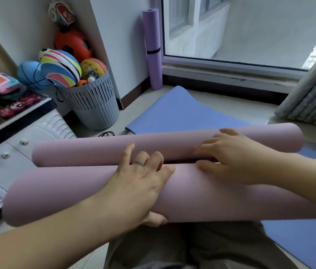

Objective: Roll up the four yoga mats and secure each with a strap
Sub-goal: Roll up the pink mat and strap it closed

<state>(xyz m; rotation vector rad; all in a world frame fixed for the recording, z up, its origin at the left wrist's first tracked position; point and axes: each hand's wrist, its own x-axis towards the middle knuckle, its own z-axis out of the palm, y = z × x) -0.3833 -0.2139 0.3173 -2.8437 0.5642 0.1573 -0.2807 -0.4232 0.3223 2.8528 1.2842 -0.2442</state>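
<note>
Pink mat (pixel 66 191) across lap, over blue mat (pixel 182 113) flat on floor. Long axis left-right, two rolled lobes side by side. Left grip (pixel 139 183) clasps near lobe, thumb beneath. Right grip (pixel 229 156) released, fingers pressing far lobe, thumb on near lobe.

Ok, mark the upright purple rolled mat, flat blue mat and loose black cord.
Upright purple rolled foam mat (pixel 152 35): head view, upper roll.
Flat blue foam mat (pixel 176 113): head view, bare middle.
Loose black cord (pixel 105 134): head view, its loop.
</note>
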